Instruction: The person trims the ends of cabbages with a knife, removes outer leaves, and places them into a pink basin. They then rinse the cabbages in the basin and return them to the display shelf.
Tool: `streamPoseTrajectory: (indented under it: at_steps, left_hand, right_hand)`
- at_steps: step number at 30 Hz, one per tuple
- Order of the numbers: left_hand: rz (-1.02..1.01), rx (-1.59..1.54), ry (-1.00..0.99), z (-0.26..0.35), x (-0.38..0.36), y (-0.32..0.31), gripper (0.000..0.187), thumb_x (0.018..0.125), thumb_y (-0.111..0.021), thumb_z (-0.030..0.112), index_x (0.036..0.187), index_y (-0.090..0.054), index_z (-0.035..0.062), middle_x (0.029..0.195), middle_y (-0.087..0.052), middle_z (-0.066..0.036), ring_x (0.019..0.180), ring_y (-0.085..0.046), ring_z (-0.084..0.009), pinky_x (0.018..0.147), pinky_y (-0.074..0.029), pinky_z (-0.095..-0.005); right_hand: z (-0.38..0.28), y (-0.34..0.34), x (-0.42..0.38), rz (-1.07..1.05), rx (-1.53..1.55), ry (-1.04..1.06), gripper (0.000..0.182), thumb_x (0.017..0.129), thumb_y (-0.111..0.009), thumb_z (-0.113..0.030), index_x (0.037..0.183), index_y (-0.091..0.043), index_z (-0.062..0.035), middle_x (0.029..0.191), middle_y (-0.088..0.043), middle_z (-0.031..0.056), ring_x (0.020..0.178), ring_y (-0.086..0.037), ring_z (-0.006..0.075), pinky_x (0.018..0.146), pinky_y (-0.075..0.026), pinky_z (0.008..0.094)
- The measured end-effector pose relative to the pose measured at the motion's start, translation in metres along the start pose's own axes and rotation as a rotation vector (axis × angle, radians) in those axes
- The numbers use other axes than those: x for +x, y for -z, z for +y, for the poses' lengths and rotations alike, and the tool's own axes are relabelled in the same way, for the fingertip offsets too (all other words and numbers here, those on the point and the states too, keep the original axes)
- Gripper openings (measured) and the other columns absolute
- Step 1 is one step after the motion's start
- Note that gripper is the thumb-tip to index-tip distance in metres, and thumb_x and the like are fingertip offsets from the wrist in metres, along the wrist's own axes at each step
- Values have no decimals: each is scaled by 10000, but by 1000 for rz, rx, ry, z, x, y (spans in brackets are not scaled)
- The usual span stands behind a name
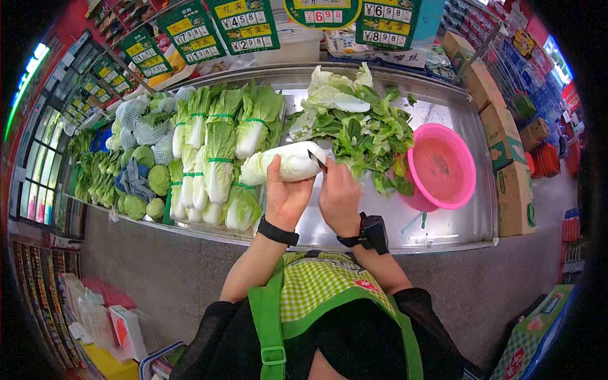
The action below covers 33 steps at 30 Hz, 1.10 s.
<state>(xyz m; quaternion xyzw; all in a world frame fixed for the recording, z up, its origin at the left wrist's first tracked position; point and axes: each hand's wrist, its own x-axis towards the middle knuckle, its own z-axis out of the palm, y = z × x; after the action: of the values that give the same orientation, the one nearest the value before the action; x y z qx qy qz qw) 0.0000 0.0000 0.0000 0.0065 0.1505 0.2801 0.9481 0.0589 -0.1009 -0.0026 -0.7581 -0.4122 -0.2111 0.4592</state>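
Observation:
My left hand (286, 196) grips a napa cabbage (282, 163) from below, lying sideways above the metal counter. My right hand (340, 197) is closed at the cabbage's root end on a small knife (318, 158). Only the knife's dark blade shows, against the white base; its handle is hidden in my fingers. Left of my hands stand rows of napa cabbages tied with green bands (220, 160). Beyond my right hand lies a heap of loose green leaves (361, 130), with a large pale outer leaf (335, 95) on top.
A pink basin (469, 166) of cloudy water stands on the metal counter (459, 229) at right. Round cabbages (159, 180), some in foam nets, and a grey-blue cloth (135, 180) lie at left. Price signs (247, 25) hang at the back; cardboard boxes (514, 199) line the right side.

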Motion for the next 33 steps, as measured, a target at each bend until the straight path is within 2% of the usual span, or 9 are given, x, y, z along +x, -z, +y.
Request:
streamPoseTrajectory:
  at_steps: [10,15,17,21,22,25,28,30,33]
  left_hand:
    - [72,103,33,-6,-25,-2,448,838,-565,284,1190,-428,42,1200,-495,-123,1123,-465,-286,999,-348,-444]
    - [35,215,-142,2,-40,26,360,842,-574,234,1136,-457,64,1144,-536,-93,1081,-501,-250,983,-367,-426]
    - [86,247,-249,4,-52,35,333,805,-624,156,1094,-477,79,1105,-547,-69,1018,-538,-215,921,-430,-398]
    - [-74,-20,-91,20,-77,50,335,807,-623,161,1090,-477,59,1093,-552,-83,1025,-536,-216,915,-437,-387]
    - [13,-37,-129,18,-84,50,394,836,-568,253,1137,-457,24,1130,-546,-121,1050,-530,-245,965,-383,-417]
    - [-141,-127,-133,33,-124,29,404,784,-637,140,1149,-476,77,1100,-563,-90,1017,-548,-236,939,-407,-395]
    - [-125,35,-470,92,-181,48,398,788,-635,132,1148,-478,73,1047,-578,-54,937,-576,-199,867,-459,-373]
    - [-20,174,-720,135,-229,75,364,797,-623,116,1131,-485,66,1010,-585,-46,914,-580,-177,824,-482,-366]
    - [243,174,-1051,202,-351,138,326,803,-596,79,1110,-486,54,998,-583,-61,918,-583,-228,849,-475,-414]
  right_hand:
    - [120,-35,-61,-369,-205,-204,62,785,-481,-54,822,-506,-11,761,-542,198,648,-512,374,598,-434,412]
    - [46,-18,-17,-279,796,-688,184,850,-555,-170,948,-590,-18,701,-523,3,591,-444,134,569,-383,269]
    - [16,-11,-13,-430,998,-549,191,857,-543,-138,1005,-591,-27,753,-496,-30,658,-435,56,581,-347,210]
    - [18,-49,-46,-303,799,-217,225,890,-487,-196,973,-568,-3,816,-546,30,727,-510,110,638,-421,244]
    - [19,-58,-54,-313,909,-614,253,898,-439,-204,926,-571,11,861,-575,75,755,-536,148,658,-439,270]
    - [65,-97,-43,-358,573,-89,268,880,-462,-180,1019,-558,28,928,-607,123,803,-576,203,724,-468,303]
    - [120,-113,-9,-503,-118,-70,390,877,-475,-347,1051,-578,-14,991,-604,191,842,-579,331,733,-456,382]
    - [195,-118,-7,-455,-400,-107,328,842,-538,-308,884,-626,5,799,-619,209,682,-565,336,620,-419,438]
    - [307,-118,-31,-276,-255,-72,294,839,-508,-275,786,-617,-8,619,-576,145,571,-541,266,505,-408,388]
